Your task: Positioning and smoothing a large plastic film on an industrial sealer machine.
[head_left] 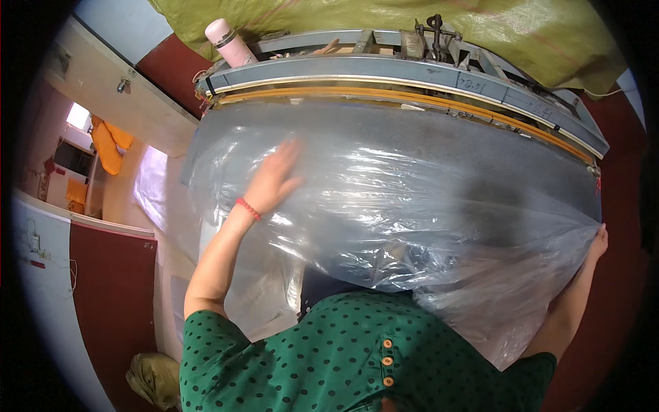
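Observation:
A large sheet of clear plastic film [384, 185] lies wrinkled and shiny over a grey work surface [535, 147], its near side hanging down in front of me. My left hand [274, 177], with a red beaded bracelet [248, 209] at the wrist, rests flat on the left part of the film. Its fingers are stretched out and slightly blurred. Far to the right, my right hand [600, 242] pinches the film's right edge at the corner of the surface, pulling folds toward it. Some of its fingers are hidden.
Along the back runs a grey metal frame [329, 66] with an orange strip [384, 93] and a dark clamp-like mechanism [435, 38]. A pink bottle [230, 42] stands at its left end. Yellow-green woven sheeting [508, 34] hangs behind. An open door [123, 86] is at left, a bag [152, 380] below.

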`<move>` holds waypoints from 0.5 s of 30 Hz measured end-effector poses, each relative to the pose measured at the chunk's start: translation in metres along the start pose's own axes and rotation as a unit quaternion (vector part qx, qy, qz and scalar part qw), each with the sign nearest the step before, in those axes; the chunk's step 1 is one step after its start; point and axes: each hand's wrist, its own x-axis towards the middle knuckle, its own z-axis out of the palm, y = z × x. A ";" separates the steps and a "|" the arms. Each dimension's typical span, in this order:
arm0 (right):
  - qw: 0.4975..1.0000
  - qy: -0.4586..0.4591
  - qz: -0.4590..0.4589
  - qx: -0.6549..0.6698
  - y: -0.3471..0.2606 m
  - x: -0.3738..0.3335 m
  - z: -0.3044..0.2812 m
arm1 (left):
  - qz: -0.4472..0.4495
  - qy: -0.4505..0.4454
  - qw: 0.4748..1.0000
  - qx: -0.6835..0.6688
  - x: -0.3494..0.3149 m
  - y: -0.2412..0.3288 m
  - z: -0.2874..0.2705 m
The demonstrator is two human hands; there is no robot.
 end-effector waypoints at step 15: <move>0.927 -0.073 0.151 0.336 -0.002 0.016 -0.094 | -0.103 0.213 0.971 -0.005 0.034 -0.042 0.013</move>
